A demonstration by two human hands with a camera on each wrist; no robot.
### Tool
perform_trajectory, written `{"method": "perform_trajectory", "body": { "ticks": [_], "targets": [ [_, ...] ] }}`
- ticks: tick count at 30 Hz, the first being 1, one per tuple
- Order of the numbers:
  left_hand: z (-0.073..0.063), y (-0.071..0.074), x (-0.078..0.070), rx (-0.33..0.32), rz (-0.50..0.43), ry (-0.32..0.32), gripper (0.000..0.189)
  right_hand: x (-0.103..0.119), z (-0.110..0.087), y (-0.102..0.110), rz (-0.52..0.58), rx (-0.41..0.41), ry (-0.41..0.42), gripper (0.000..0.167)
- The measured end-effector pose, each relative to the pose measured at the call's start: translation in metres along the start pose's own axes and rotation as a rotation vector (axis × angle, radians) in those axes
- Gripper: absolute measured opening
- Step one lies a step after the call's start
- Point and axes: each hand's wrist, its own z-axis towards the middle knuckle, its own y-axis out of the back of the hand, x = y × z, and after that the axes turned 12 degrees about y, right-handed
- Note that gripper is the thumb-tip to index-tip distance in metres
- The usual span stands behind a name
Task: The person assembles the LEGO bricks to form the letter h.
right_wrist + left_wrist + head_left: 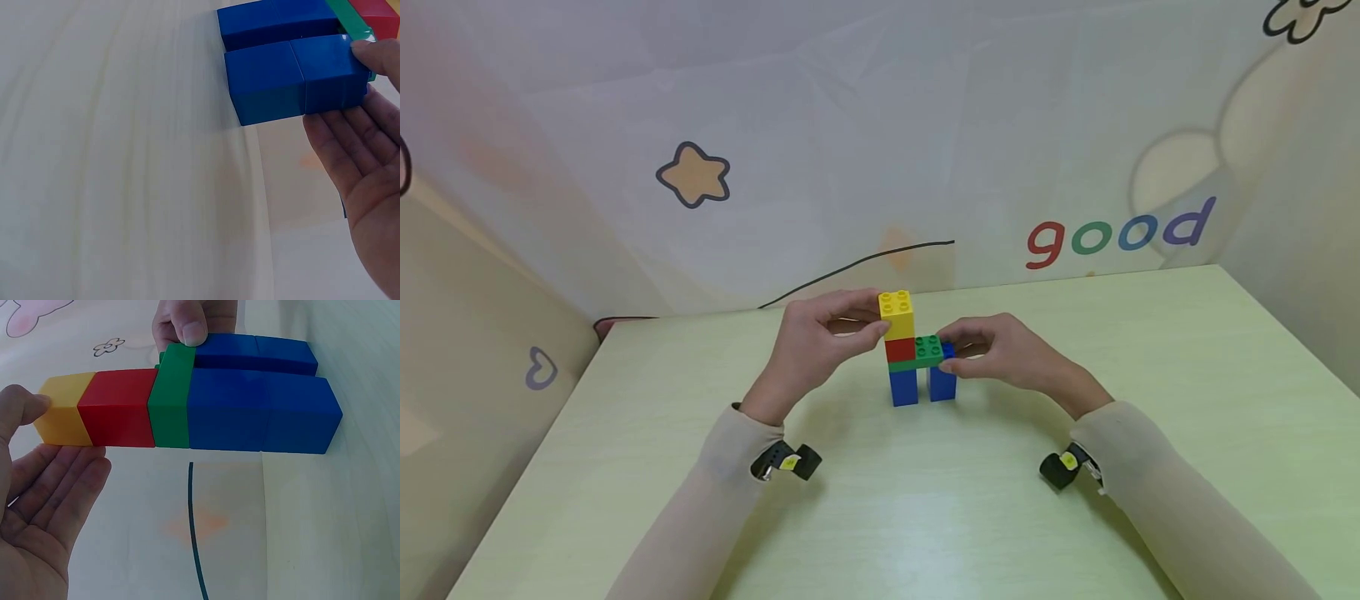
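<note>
A small structure of toy building bricks stands at the middle of the table. Its near column has stacked blue bricks (262,412), then a green brick (928,350), a red brick (900,349) and a yellow brick (897,318) on top. Beside it stands a second column of two blue bricks (297,69), close against the green brick's side of the structure. My left hand (820,337) pinches the yellow brick between thumb and fingers. With thumb and fingertips, my right hand (1007,350) grips the upper part of the second blue column, its thumb right by the green brick.
The light wood-grain table (910,517) extends around the structure. Behind it rises a pale printed backdrop (865,150) with a star and the word "good", meeting the table's back edge just past my hands. Dark wrist cameras (1060,471) sit below both sleeves.
</note>
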Motion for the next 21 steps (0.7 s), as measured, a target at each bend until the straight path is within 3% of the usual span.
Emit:
{"method": "perform_trajectory", "body": {
  "ticks": [9,21],
  "targets": [
    [-0.0016,-0.0012,0.0006,-0.011,-0.015,-0.013,0.037,0.0003,0.0003,-0.0004,-0.007,0.0,0.003,0.045],
    [-0.0025,-0.0029,0.0055,-0.012,-0.005,0.022,0.038,-0.0002,0.0003,-0.0012,-0.008,-0.005,-0.006,0.045]
  ]
}}
